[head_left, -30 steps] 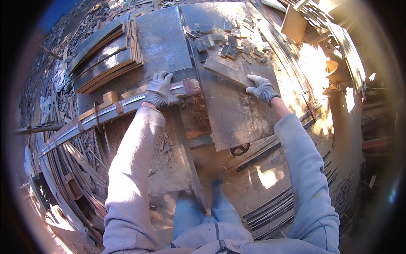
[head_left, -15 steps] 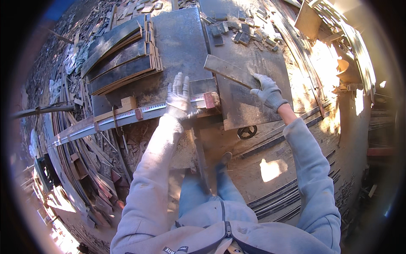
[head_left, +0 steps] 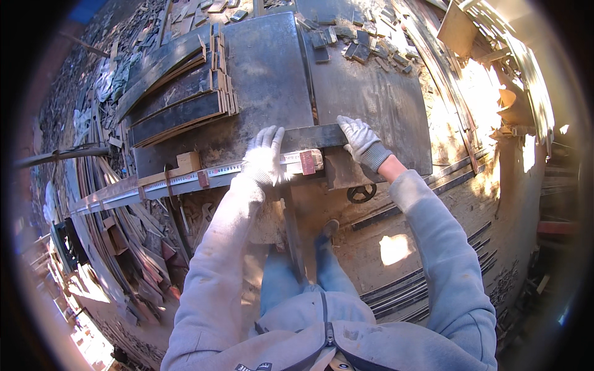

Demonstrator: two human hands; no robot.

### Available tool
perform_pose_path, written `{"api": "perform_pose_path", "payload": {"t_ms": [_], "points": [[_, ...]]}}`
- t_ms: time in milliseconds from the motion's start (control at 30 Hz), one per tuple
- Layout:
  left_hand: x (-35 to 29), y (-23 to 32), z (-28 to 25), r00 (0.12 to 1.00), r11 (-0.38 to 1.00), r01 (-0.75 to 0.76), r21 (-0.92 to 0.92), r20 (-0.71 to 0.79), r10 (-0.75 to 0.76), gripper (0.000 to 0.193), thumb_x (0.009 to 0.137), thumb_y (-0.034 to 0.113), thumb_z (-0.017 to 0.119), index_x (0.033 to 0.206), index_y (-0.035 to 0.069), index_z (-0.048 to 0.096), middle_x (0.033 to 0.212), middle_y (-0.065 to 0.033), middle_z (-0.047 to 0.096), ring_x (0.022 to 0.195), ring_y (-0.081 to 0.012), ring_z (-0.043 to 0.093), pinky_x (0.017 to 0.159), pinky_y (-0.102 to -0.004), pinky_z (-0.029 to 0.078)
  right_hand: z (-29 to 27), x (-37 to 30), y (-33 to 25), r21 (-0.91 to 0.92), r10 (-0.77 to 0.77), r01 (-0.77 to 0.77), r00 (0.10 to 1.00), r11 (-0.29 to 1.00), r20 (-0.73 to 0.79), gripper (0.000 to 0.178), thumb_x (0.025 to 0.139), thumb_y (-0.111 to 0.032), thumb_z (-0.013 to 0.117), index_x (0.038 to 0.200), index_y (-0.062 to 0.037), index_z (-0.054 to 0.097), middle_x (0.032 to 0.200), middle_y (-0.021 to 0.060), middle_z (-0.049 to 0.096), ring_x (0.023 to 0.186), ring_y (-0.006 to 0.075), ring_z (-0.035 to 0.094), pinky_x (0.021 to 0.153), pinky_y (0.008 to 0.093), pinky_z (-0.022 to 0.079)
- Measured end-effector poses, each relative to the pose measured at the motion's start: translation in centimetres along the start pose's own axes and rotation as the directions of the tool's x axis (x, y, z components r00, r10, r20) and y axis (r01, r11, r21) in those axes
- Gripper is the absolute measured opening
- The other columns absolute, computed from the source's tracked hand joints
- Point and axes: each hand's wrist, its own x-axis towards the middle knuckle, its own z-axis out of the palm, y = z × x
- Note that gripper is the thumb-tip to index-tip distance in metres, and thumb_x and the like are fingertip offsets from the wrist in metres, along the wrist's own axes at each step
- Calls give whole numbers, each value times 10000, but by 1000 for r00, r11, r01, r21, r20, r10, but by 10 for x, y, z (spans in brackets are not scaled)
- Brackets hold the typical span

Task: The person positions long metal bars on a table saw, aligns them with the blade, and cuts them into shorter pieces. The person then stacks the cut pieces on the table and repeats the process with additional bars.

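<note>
A dark, narrow wooden board (head_left: 312, 136) lies across the near part of the metal table (head_left: 266, 68), along a fence with a measuring tape (head_left: 223, 170) on it. My right hand (head_left: 362, 142), in a pale glove, grips the board's right end, thumb on the near side. My gloved left hand (head_left: 264, 154) rests at the left end, over the fence, with fingers stretched out and pointing away from me. What lies beneath the left palm is hidden. A small wooden block (head_left: 188, 157) sits by the fence, left of this hand.
Stacked dark-faced plywood strips (head_left: 176, 93) occupy the table's left side. Several small offcuts (head_left: 356, 43) lie scattered at the far right. Below the table edge is a black handwheel (head_left: 361, 193). Long wood strips (head_left: 124, 247) lean at the left, and dark bars (head_left: 411, 290) lie on the ground.
My right hand has moved left and toward me, bringing the tilted board down alongside the fence. My left hand has shifted slightly nearer, its fingers still stretched.
</note>
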Motion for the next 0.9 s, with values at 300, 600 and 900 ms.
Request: {"api": "perform_pose_path", "payload": {"t_ms": [300, 600, 900], "points": [[14, 5, -12, 970, 986, 81, 144, 217, -111, 1288, 606, 631, 936, 1614, 25, 412, 1555, -192, 483, 1480, -395, 451, 1217, -511, 452, -6, 12, -1, 8, 79, -79, 996, 997, 40, 977, 755, -111, 871, 1590, 66, 395, 1489, 298, 568, 1355, 457, 563, 1175, 486, 454], [18, 3, -17, 964, 989, 76, 126, 246, -105, 1297, 649, 597, 923, 1649, 13, 340, 1597, -225, 432, 1530, -389, 390, 1272, -466, 393, 0, 6, -30, 20, 359, -359, 933, 933, -9, 752, 804, -136, 840, 1455, 33, 502, 1385, 279, 636, 1305, 447, 614, 1116, 479, 517], [21, 18, -27, 951, 989, 140, 53, 271, -149, 1382, 563, 666, 961, 1632, 28, 359, 1583, -276, 412, 1509, -447, 369, 1259, -510, 383, -167, -117, -70, 770, 673, -638, 572, 5, 469, 630, 817, -321, 947, 1314, -3, 724, 1180, 141, 740, 940, 186, 667, 826, 315, 567]]}}
